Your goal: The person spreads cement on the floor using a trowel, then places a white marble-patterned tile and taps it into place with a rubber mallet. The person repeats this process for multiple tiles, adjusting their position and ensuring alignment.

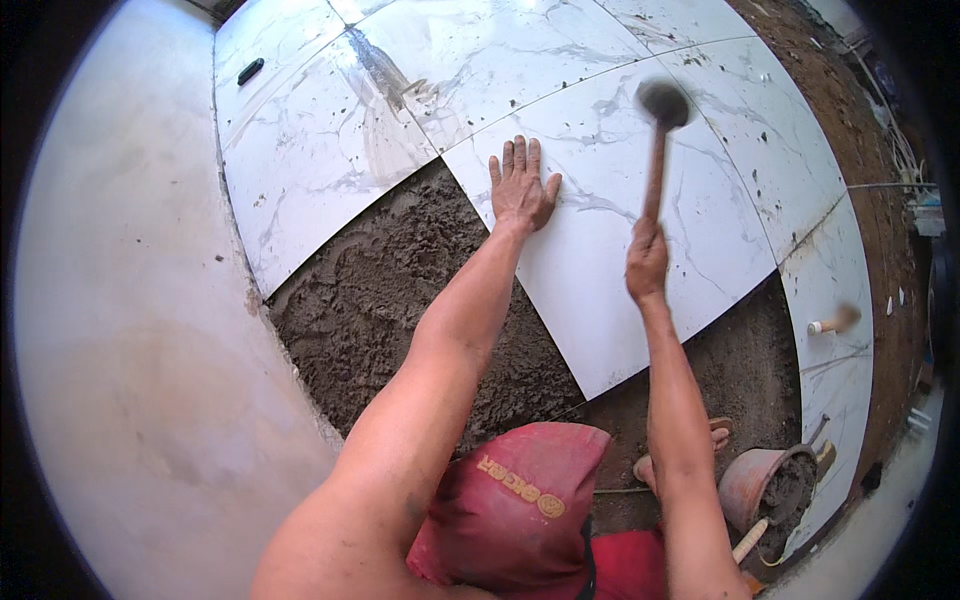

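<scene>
My left hand (521, 190) lies flat with fingers spread on a white marble-patterned floor tile (600, 290), near its upper left corner. My right hand (647, 260) is wrapped round the wooden handle of a mallet (664, 105). The mallet's dark round head is raised toward the far side of the same tile and slightly blurred. Whether the head touches the tile I cannot tell. Left of this tile is a bed of rough wet mortar (370, 270), bordered by other laid tiles (300, 190).
A pale wall (150, 300) runs along the left. At the lower right stands a bucket (755, 480) of mortar with a tool handle beside it. A brush-like tool (836, 320) lies on the right tiles, a small black object (251, 71) at the far left. Bare soil (850, 130) borders the right.
</scene>
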### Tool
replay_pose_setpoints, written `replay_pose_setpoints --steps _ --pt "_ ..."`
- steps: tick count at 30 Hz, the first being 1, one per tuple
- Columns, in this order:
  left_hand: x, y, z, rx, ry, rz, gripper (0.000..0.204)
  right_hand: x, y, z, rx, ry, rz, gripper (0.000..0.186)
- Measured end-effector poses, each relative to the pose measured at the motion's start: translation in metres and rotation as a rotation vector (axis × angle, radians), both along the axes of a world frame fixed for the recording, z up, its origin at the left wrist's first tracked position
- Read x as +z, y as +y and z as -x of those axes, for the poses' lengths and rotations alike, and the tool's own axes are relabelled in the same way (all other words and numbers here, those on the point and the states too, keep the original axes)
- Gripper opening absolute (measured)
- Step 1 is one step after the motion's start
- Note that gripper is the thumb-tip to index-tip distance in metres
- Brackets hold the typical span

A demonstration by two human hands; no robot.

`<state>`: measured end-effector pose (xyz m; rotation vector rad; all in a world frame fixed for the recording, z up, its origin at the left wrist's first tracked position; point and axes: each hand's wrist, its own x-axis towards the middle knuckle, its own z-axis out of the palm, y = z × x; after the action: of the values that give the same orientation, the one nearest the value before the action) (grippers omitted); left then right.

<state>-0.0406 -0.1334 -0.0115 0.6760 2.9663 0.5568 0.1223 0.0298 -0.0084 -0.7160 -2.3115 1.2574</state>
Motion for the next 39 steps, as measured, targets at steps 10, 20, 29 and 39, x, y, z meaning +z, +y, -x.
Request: replay_pose_setpoints --steps 10,20,29,39 --pt "0.002 -0.007 0.016 -0.046 -0.066 0.029 0.073 0.039 -0.018 0.016 0.051 -0.215 0.070 0.052" --pt "-0.007 -0.076 0.041 0.293 -0.084 0.137 0.076 0.223 -0.062 0.004 0.058 0.585 0.351 0.060" --pt "-0.004 -0.066 0.039 0.247 -0.086 0.114 0.077 0.047 -0.043 0.021 0.140 -0.362 -0.110 0.046" --pt "0.000 -0.051 0.041 0.235 -0.119 0.099 0.077 0.032 -0.026 0.005 0.194 -0.449 -0.152 0.043"
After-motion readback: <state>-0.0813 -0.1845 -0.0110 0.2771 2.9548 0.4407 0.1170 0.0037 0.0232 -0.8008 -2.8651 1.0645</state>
